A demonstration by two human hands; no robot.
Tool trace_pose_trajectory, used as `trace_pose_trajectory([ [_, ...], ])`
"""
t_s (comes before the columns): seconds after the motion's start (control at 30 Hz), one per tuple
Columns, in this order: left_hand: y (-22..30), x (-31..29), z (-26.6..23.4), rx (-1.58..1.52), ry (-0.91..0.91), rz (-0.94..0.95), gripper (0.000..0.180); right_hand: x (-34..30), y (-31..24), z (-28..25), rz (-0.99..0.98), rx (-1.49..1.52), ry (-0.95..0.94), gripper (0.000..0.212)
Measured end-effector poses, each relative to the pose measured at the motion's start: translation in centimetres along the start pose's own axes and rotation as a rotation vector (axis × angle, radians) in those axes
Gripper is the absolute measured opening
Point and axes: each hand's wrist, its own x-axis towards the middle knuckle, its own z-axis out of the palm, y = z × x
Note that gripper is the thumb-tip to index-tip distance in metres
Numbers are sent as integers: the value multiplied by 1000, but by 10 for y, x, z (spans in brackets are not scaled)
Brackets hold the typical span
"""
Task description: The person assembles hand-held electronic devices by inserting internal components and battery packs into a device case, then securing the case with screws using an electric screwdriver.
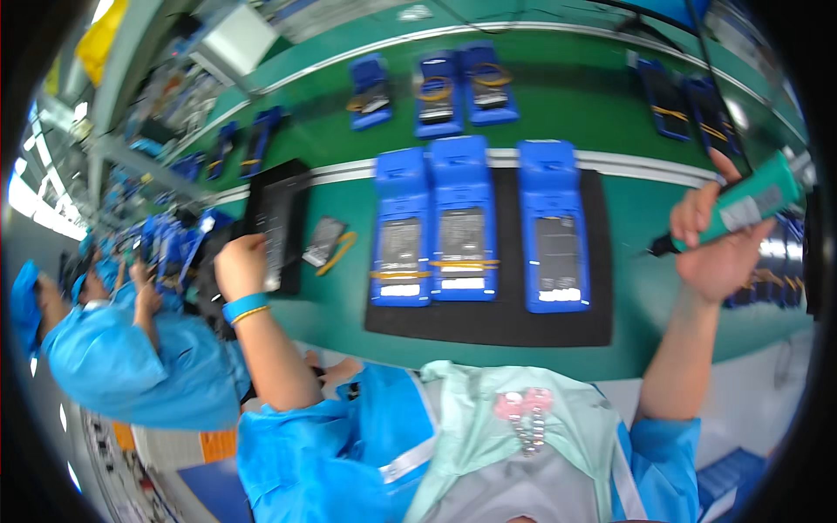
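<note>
Left hand (241,266), curled, is at the left side of the tray (298,179); whether it grips anything, I cannot tell. Next, a battery (324,237) lies on the desk (336,309), then three blue devices (462,227) on a mat (488,329). Right hand (719,253), closed round a green driver (745,209), is right of them.

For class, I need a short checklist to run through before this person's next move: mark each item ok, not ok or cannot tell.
1. Green power tool gripped in right hand: ok.
2. Black tip clear of the black mat: ok.
3. Rightmost blue device on the mat free of bands: ok.
4. Left blue device and middle blue device free of bands: not ok, a yellow band circles each.
5. Left hand empty: cannot tell, its fingers are curled near the black tray.
</note>
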Motion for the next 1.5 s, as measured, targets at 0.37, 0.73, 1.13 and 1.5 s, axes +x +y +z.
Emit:
trace_pose_trajectory([
  [0.37, 211, -62, -43, -673, -31, 1065, 26, -2, -1, 4, -42, -25, -11, 84],
  [0.73, 305, -48, -31, -320, -294, 1678, 17, 3, -3, -4, -3, -4, -33, 95],
  [1.13, 319, -39, -37, -165, -252, 1971, 6, 2, -1, -3, -29, -96, -50, 94],
  [1.5, 316, -32, -18, -258, -37, 2189, 13, 2, -3, -2, -14, -89, -62, 94],
])
